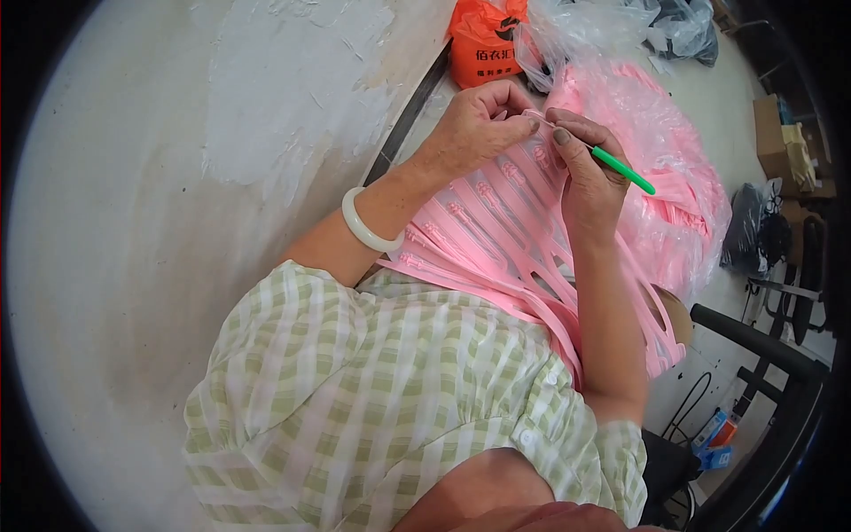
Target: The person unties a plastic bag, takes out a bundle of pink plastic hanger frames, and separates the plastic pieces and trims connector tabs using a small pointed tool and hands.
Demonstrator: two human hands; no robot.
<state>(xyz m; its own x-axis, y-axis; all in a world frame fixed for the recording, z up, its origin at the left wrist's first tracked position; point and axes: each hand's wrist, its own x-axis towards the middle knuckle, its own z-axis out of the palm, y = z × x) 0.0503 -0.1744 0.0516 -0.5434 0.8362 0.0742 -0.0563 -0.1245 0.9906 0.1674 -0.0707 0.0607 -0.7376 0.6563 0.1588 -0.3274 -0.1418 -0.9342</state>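
Pink strips (496,199) with raised patterns lie fanned across the lap. At their upper end my left hand (483,124) pinches the pink edge between thumb and fingers, a pale bangle (363,222) on its wrist. Close beside it, nearly touching, my right hand (589,164) is closed round a tool with a green handle (623,169). The handle points down to the right, while the thin tip reaches toward the pink edge between both hands. The exact contact at the tip is too small to make out.
Clear plastic (700,204) wraps a big pink bundle on the right. An orange bag (483,44) stands beyond the hands. Farther right are a cardboard box (771,137), a dark bag (747,226) and a black chair frame (753,341). A pale wall (160,177) fills the left.
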